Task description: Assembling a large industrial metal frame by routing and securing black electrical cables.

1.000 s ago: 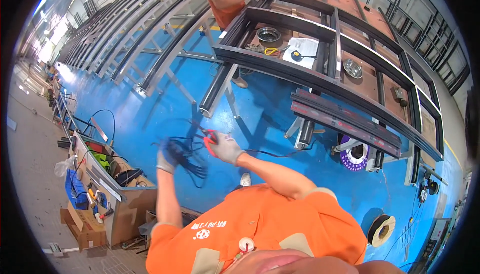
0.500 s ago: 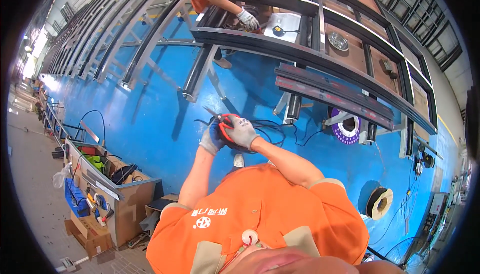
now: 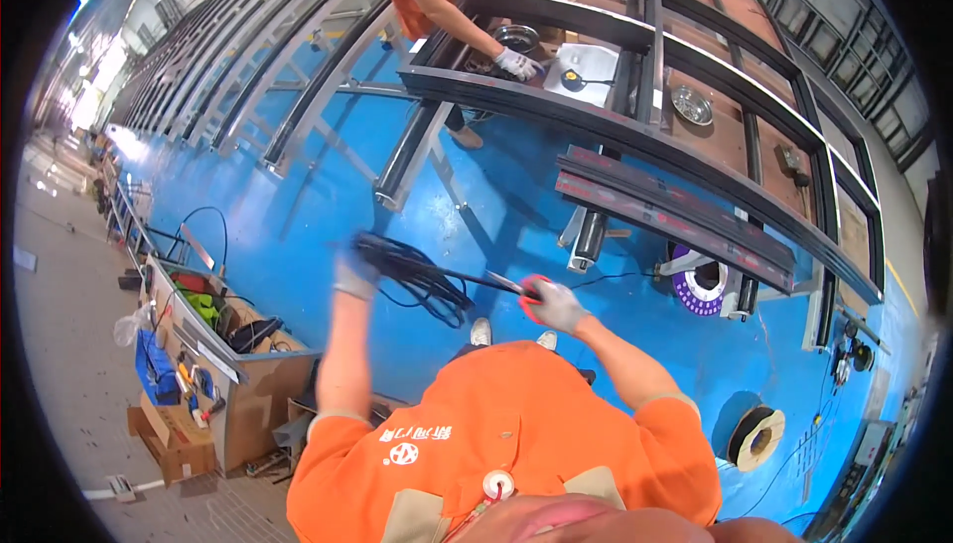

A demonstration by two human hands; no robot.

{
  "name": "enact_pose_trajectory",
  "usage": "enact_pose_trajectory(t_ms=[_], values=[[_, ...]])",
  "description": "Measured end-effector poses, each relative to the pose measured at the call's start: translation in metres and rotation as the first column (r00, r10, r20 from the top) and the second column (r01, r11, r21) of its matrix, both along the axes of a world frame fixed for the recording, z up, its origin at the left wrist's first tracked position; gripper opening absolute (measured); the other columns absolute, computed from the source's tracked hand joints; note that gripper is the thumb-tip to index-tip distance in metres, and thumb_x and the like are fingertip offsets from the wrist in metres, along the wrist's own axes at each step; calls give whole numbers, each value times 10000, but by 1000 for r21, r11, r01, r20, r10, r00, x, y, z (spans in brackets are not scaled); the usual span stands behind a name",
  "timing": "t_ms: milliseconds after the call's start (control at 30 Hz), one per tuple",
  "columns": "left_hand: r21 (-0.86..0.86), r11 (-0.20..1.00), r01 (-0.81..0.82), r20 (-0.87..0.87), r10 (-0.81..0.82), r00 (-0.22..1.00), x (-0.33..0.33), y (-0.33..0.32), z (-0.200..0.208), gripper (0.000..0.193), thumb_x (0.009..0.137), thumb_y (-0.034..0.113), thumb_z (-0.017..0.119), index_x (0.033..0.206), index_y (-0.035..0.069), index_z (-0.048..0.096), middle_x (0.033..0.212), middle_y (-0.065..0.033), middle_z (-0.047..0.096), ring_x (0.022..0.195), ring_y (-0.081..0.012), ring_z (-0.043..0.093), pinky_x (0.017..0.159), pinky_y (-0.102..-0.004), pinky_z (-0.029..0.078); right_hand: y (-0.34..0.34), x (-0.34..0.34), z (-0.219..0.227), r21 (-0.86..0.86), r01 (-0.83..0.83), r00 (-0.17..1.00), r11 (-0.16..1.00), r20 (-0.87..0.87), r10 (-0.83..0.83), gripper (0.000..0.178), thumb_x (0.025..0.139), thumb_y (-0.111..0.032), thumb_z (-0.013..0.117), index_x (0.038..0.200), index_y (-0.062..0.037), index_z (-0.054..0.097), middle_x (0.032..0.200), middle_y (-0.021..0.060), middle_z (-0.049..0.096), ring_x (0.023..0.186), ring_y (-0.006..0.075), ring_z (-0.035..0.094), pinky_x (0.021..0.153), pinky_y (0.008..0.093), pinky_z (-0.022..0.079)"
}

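A bundle of black cable (image 3: 422, 280) hangs in loose loops over the blue floor, gripped by my left hand (image 3: 354, 280). That gloved hand is blurred, and its fingers are partly hidden behind the loops. To the right, my gloved right hand (image 3: 560, 308) is closed around the red handles of a pair of scissors (image 3: 504, 283), whose bright blades point left toward the bundle. A dark strand runs from the cable to the blades. Whether they touch or cut it, I cannot tell.
A black metal frame (image 3: 635, 131) spans the far side, with a co-worker's gloved hand (image 3: 517, 64) reaching over it. Dark bars (image 3: 675, 215) lie nearer. A purple spool (image 3: 698, 285) and a black cable reel (image 3: 756, 438) stand right. A wooden tool box (image 3: 263, 374) is left.
My hands were close together at the scissors; now they are apart. The left has moved left with the cable bundle, the right has moved right with the scissors. The co-worker's hand shifted slightly.
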State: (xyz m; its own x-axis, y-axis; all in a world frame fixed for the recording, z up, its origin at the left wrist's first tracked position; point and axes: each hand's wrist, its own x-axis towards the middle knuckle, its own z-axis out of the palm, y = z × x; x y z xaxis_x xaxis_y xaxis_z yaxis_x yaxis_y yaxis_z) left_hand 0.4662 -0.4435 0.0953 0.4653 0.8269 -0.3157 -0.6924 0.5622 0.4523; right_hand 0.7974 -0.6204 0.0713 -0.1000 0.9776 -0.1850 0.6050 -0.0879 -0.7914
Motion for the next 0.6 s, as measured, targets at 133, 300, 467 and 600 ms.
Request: enact_pose_trajectory(t_ms=[133, 300, 467, 600], values=[[137, 821, -555, -251, 570, 782, -227, 91, 104, 228, 960, 243, 492, 812, 133, 626, 660, -61, 613, 591, -242, 576, 609, -381, 481, -109, 134, -31, -162, 145, 927, 976, 367, -76, 254, 796, -150, 644, 1047, -115, 663, 871, 92, 696, 712, 282, 657, 635, 387, 520], [157, 667, -728, -320, 732, 602, -358, 131, 126, 234, 925, 187, 463, 710, 142, 543, 570, -34, 521, 543, -219, 517, 621, -390, 466, -221, 286, -63, 35, 433, 608, 901, 727, -320, 284, 790, -219, 654, 1064, -141, 657, 915, 92, 703, 749, 319, 668, 679, 407, 526], [293, 791, -536, -142, 591, 794, -358, 161, 98, 235, 891, 125, 443, 663, 146, 497, 567, -27, 483, 545, -212, 489, 667, -397, 456, -194, 284, -84, 8, 717, 454, 697, 754, -476, 375, 852, -395, 604, 1127, -141, 631, 911, 125, 701, 752, 375, 649, 665, 489, 511], [485, 844, -231, -419, 456, 785, -414, 113, 43, 231, 911, 182, 509, 680, 173, 515, 595, -13, 498, 561, -178, 497, 545, -339, 415, -69, 122, -70, 102, 295, 823, 950, 477, -307, 294, 864, -257, 638, 1093, -74, 658, 833, 111, 702, 668, 255, 643, 620, 374, 507]])
